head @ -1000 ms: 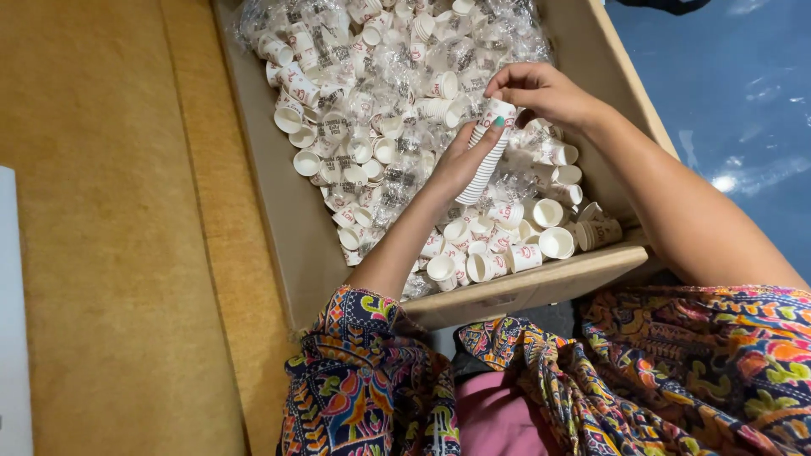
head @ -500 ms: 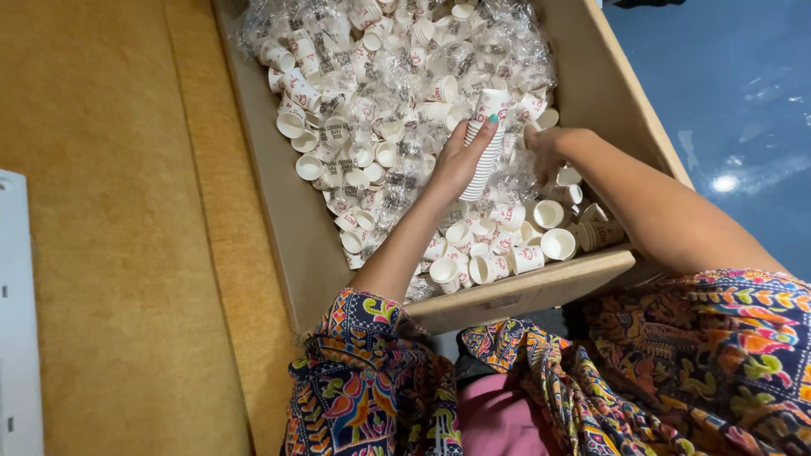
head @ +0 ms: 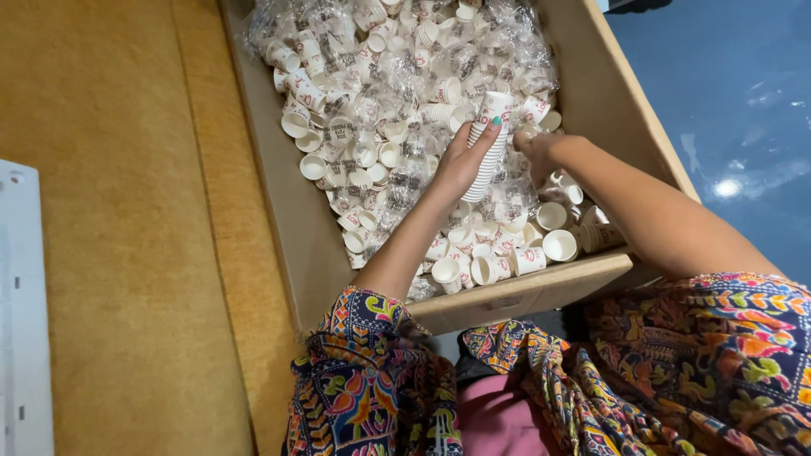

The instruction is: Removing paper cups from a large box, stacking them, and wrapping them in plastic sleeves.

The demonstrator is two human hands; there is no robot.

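My left hand (head: pixel 463 159) grips a tall stack of small white paper cups (head: pixel 487 148), tilted, over the middle of a cardboard box (head: pixel 287 211). The box is filled with loose white paper cups (head: pixel 553 243) and clear plastic bags of cups (head: pixel 380 76). My right hand (head: pixel 541 150) reaches down among the loose cups just right of the stack; its fingers are curled on a small cup, partly hidden. Both arms wear colourful patterned sleeves.
The box rests on a tan wooden surface (head: pixel 110 253). A white flat object (head: pixel 21 321) lies at the left edge. A blue floor (head: pixel 735 110) shows to the right of the box. The box's near wall (head: pixel 524 291) is close to my body.
My right hand has dropped from above the stack's top down into the loose cups at the right. The left hand keeps the stack, which now points further up the box.
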